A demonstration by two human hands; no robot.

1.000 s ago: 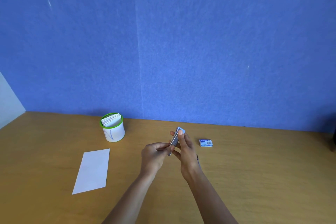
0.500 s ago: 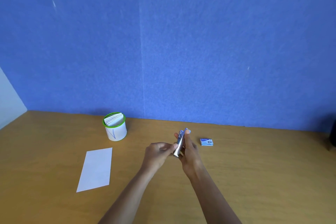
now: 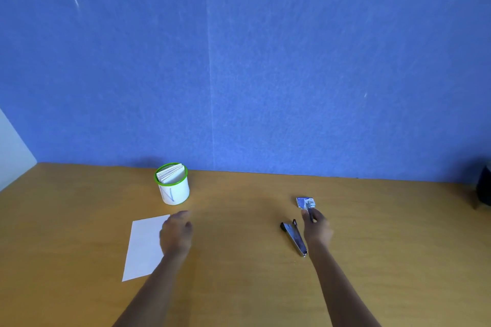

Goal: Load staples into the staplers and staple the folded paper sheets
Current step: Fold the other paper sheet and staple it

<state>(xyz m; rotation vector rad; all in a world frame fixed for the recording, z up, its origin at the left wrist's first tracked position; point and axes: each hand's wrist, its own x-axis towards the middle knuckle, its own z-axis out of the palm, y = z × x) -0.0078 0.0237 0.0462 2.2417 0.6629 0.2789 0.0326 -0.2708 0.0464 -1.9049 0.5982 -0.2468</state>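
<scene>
A small silver and black stapler (image 3: 293,237) lies flat on the wooden desk (image 3: 239,260), just left of my right hand (image 3: 317,229). That hand stretches toward the small blue staple box (image 3: 305,202), and its fingertips reach the box's near edge without gripping it. My left hand (image 3: 176,232), blurred, hovers over the right edge of a folded white paper sheet (image 3: 143,247) and holds nothing. A white cup with a green rim (image 3: 172,186) stands behind the sheet, stuffed with more folded sheets.
A blue partition wall (image 3: 239,61) rises along the desk's back edge. A dark object (image 3: 483,188) sits at the far right edge. A white wall panel (image 3: 10,146) borders the desk's left corner.
Both hands held the stapler together in front of me. Now the stapler lies on the desk, my right hand has gone to the staple box and my left hand has swung left over the paper.
</scene>
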